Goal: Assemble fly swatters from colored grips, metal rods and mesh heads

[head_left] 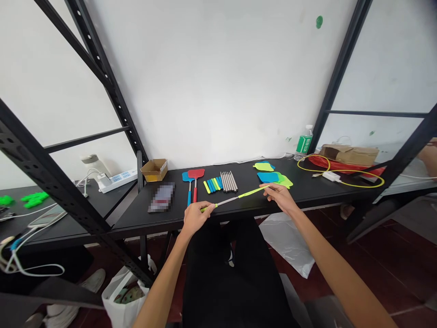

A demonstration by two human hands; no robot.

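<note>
From my head camera I have both hands on one slim piece: my left hand (196, 217) is closed around its yellow-green grip, and my right hand (279, 196) pinches the far yellow-green end between the fingertips. A silver metal rod (228, 201) runs between those ends, over the near edge of the black tabletop (247, 180). The far end looks to me like a flat paddle seen edge-on; I cannot tell whether either joint is fully seated. Two swatters lie whole, side by side, left of centre: a blue plastic swatter (189, 197) and a red plastic swatter (195, 195). To their right, the other parts lie sorted and unjoined: a row of yellow-green and blue plastic grips (213, 184), a row of bare metal rods (228, 181), then blue paddles (267, 177) and yellow-green paddles (263, 167). I judge that most of the pieces are unassembled.
</note>
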